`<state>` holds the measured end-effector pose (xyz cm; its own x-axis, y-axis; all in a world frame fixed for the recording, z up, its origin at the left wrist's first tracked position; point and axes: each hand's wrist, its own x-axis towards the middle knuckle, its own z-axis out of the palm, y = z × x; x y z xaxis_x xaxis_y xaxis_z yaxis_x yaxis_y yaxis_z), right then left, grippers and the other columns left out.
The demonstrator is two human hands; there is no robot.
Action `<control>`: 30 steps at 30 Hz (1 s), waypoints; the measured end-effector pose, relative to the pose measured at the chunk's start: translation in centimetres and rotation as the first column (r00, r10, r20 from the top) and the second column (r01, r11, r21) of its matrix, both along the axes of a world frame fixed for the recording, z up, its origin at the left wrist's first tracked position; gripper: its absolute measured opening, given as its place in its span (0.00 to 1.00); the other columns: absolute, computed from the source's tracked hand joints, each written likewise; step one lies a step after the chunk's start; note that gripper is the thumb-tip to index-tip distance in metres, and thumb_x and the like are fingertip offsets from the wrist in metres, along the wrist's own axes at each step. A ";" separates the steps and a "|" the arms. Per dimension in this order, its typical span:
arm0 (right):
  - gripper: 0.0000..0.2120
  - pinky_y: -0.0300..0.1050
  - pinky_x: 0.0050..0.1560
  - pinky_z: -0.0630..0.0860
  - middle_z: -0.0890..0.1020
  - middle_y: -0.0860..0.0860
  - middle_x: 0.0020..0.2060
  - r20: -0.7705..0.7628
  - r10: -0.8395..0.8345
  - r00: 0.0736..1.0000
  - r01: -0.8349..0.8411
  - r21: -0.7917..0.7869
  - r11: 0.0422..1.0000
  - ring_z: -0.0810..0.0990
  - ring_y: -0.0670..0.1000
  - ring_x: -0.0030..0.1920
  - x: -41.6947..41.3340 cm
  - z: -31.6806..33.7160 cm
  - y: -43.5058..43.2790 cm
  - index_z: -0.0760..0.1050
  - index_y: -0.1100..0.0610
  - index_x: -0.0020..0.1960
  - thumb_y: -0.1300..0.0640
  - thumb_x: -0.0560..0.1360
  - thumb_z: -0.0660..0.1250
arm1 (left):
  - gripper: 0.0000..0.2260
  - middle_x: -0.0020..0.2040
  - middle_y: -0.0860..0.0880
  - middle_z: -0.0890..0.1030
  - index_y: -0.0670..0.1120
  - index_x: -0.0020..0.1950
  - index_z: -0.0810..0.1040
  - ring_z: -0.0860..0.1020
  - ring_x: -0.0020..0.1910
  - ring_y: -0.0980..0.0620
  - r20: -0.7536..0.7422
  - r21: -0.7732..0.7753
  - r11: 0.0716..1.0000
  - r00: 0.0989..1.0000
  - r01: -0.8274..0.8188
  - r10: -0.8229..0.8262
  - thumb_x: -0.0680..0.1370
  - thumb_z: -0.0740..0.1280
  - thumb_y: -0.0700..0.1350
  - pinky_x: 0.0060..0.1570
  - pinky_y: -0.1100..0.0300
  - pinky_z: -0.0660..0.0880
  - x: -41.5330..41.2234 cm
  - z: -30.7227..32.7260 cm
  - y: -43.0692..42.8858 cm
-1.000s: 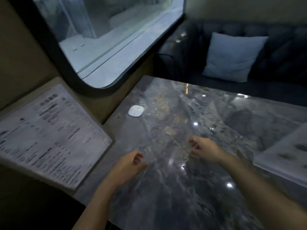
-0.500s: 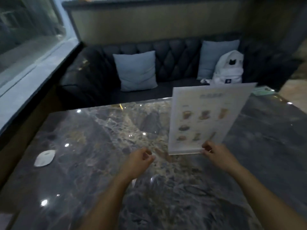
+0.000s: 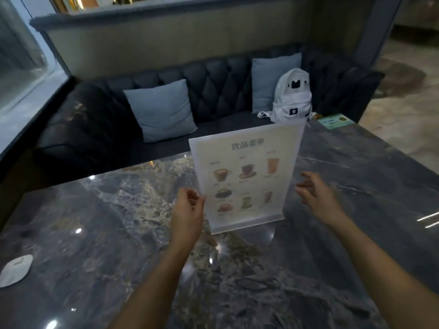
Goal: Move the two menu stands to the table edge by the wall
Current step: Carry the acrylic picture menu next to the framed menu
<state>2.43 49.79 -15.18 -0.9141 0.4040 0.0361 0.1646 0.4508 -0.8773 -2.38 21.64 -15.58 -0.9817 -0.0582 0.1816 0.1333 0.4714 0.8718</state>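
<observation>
Near the middle of the dark marble tabletop (image 3: pixel 356 176), a little toward its far edge, one menu stand (image 3: pixel 244 176) stands upright on its clear base, with the printed drinks facing the camera. At its left edge the left hand (image 3: pixel 187 214) is placed, with the thumb and fingers (image 3: pixel 200 200) curled and closed around that edge at the lower half of the sheet; the grip looks like a light pinch. On the other side the right hand (image 3: pixel 318 198) is just beside the right edge of the stand, its fingers spread and apart, and I cannot tell if any fingertip touches the sheet. So the stand is between both hands, held only from the left. At the near left corner of the tabletop lies a small white flat device (image 3: pixel 15 269), well apart from the stand. By the far right corner a green card (image 3: pixel 335 121) lies flat. Behind the far edge is a dark sofa (image 3: pixel 213 91) with two blue cushions (image 3: pixel 161 110) and a white backpack (image 3: pixel 292 98). Only one stand is in view.
</observation>
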 end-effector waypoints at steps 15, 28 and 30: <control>0.05 0.32 0.26 0.77 0.79 0.54 0.40 -0.100 0.027 0.995 -0.030 -0.028 0.999 0.79 0.51 0.38 -2.9 0.1 -1.0 0.74 0.56 0.42 0.64 0.75 0.63 | 0.08 0.45 0.45 0.82 0.45 0.47 0.77 0.79 0.45 0.46 -0.080 -0.003 0.999 0.996 0.042 -0.042 0.77 0.59 0.38 0.46 0.41 0.77 0.3 0.3 -0.8; 0.14 0.34 0.25 0.76 0.79 0.43 0.38 -0.134 0.387 0.912 -0.380 0.071 0.922 0.80 0.43 0.38 -7.4 1.8 -10.9 0.73 0.44 0.37 0.62 0.75 0.63 | 0.08 0.41 0.46 0.81 0.47 0.41 0.76 0.79 0.41 0.47 -0.056 0.048 0.974 0.973 -0.222 0.224 0.76 0.61 0.37 0.45 0.43 0.77 2.7 2.2 -11.2; 0.14 0.37 0.27 0.77 0.79 0.41 0.39 -0.126 0.450 0.884 -0.444 0.074 0.893 0.80 0.43 0.40 -8.2 2.1 -13.7 0.73 0.42 0.38 0.60 0.75 0.62 | 0.10 0.42 0.46 0.81 0.50 0.41 0.76 0.79 0.42 0.47 -0.051 0.045 0.960 0.959 -0.278 0.280 0.77 0.61 0.37 0.46 0.43 0.77 3.3 2.6 -13.7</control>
<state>-5.79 36.04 -13.07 -0.9822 -0.0508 0.1809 -0.1826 0.4850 -0.8552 0.94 7.96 -13.01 -0.9137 -0.3357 0.2291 0.0508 0.4648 0.8839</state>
